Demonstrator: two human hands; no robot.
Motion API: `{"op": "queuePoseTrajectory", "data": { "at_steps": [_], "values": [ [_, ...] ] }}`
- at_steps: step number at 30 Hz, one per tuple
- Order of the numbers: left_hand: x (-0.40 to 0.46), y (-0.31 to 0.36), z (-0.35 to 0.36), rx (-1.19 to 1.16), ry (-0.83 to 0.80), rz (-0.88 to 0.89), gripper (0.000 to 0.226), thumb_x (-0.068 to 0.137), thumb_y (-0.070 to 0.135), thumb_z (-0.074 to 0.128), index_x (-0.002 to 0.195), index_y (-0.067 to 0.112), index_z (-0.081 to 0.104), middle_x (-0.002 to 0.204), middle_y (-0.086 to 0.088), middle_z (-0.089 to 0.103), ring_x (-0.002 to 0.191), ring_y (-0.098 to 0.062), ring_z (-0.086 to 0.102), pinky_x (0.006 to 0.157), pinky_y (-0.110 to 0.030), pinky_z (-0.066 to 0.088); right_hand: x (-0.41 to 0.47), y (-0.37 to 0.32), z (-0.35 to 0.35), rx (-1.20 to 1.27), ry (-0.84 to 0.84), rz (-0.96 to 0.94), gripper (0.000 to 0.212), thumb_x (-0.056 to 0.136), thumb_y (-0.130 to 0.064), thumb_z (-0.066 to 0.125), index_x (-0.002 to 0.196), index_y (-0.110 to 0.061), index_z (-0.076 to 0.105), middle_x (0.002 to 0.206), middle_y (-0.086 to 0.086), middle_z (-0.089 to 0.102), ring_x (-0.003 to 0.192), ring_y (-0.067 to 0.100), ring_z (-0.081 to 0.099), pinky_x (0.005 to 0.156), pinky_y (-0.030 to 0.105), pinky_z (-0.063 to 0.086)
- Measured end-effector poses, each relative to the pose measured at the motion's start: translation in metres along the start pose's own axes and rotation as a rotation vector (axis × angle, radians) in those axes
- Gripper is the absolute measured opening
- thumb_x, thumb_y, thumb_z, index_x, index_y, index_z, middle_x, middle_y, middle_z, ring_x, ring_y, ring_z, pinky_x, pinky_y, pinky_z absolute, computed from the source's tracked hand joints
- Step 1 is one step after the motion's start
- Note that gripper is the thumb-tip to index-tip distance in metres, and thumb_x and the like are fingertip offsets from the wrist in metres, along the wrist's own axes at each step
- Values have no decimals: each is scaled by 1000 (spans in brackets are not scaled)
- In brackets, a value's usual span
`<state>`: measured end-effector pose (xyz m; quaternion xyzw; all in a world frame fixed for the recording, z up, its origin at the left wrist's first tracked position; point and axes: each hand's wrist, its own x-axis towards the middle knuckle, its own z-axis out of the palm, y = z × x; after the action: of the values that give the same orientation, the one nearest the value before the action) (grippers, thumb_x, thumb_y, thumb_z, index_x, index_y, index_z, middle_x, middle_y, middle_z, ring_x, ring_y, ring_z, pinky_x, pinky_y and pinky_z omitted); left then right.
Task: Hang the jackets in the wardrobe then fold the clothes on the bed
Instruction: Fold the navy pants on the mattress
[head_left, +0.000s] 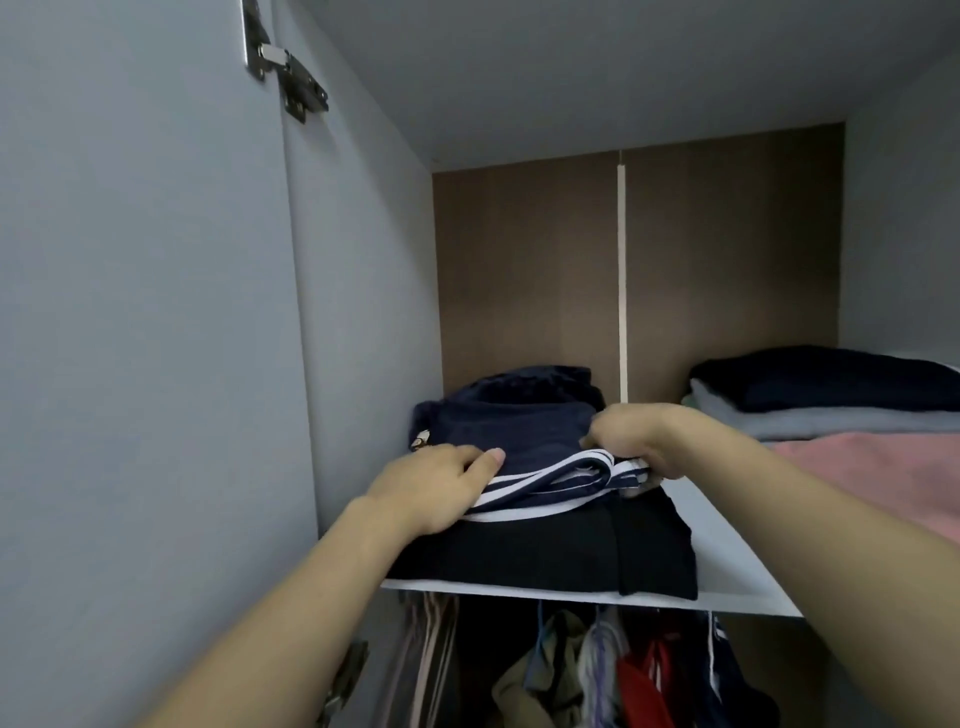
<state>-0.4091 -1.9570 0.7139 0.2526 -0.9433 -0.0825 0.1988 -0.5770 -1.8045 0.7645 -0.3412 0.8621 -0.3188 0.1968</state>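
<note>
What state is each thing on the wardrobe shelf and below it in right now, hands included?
Navy striped garment: folded, on top of the black stack.
Black folded clothes: stacked at the shelf's front edge.
Left hand: flat on the striped garment.
Right hand: gripping the garment's striped edge.
Shelf: holding several stacks.
Dark and grey pile: folded, right rear.
Pink fabric: lying at right.
Hanging clothes: hung below the shelf.

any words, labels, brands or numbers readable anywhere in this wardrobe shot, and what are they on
None can be read.
Navy garment on the shelf: a small pale patch at its left edge, too small and blurred to read.
Its white stripes are plain bands, not text.
Hinge on the door: no visible marking.
Hanging clothes below: no lettering shows.
</note>
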Motion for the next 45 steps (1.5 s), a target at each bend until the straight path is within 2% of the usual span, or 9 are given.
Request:
{"op": "queuePoseTrajectory", "data": {
  "at_steps": [2, 5, 9, 15, 21, 25, 30, 34, 45],
  "values": [
    [4, 1, -2, -4, -51, -2, 61, 96, 68, 18, 128, 34, 58, 139, 3, 55, 132, -22, 45, 105, -37, 37, -6, -8, -3, -213, 46, 12, 23, 95, -7, 37, 91, -5, 59, 88, 13, 65, 66, 22, 60, 57, 23, 52],
    [16, 4, -7, -37, -100, -26, 64, 97, 64, 19, 137, 29, 54, 150, 0, 45, 140, -25, 34, 107, -36, 29, -4, -29, -2, -308, 261, -91, 32, 101, -9, 26, 119, -3, 52, 137, 16, 46, 120, 33, 46, 104, 34, 33],
    [23, 1, 9, -82, -144, -30, 61, 96, 64, 17, 144, 37, 43, 156, 3, 35, 142, -22, 31, 109, -36, 24, 19, -23, 31, -464, 186, -131, 64, 102, -48, 20, 155, -12, 15, 161, 13, 7, 148, 32, 10, 119, 47, 12],
    [23, -10, 26, -97, -112, -51, 55, 96, 58, 14, 141, 41, 41, 155, 11, 36, 138, -20, 36, 88, -34, 22, 31, 3, 54, -276, 238, -144, 55, 104, -35, 21, 151, -7, 23, 158, 16, 19, 146, 33, 16, 118, 45, 17],
    [29, -2, 5, -78, -260, -27, 59, 100, 54, 21, 149, 25, 37, 158, 0, 31, 143, -22, 29, 105, -30, 20, 5, 4, 37, -241, 376, -290, 53, 102, -46, 33, 142, -15, 45, 148, 8, 44, 134, 26, 40, 108, 33, 29],
    [45, 12, -29, -62, 25, -69, 62, 100, 53, 25, 147, 15, 39, 151, -13, 39, 134, -33, 39, 111, -44, 31, -28, -6, 3, -207, 536, -353, 54, 99, -40, 45, 145, -11, 40, 149, 10, 42, 136, 26, 40, 106, 29, 30],
    [29, 69, -20, -47, 348, 166, 51, 102, 41, 32, 142, 10, 41, 145, -13, 43, 131, -32, 40, 113, -45, 26, -81, 11, -33, -353, 710, -283, 52, 97, -31, 48, 144, -9, 41, 147, 13, 42, 132, 29, 43, 106, 33, 34],
    [4, 114, -10, -37, 487, 296, 53, 102, 37, 36, 148, 11, 32, 152, -9, 35, 140, -26, 30, 119, -45, 15, -136, 42, -43, -453, 802, -215, 42, 94, -28, 50, 131, -7, 49, 135, 16, 49, 121, 32, 49, 97, 38, 42],
    [-131, 315, -23, -292, 714, 758, 54, 97, 26, 48, 146, 6, 37, 150, -11, 37, 142, -26, 29, 121, -46, 15, -386, 132, -104, -669, 1123, -180, 54, 95, -23, 49, 145, -8, 36, 148, 10, 40, 135, 26, 37, 109, 33, 28]
  ]
}}
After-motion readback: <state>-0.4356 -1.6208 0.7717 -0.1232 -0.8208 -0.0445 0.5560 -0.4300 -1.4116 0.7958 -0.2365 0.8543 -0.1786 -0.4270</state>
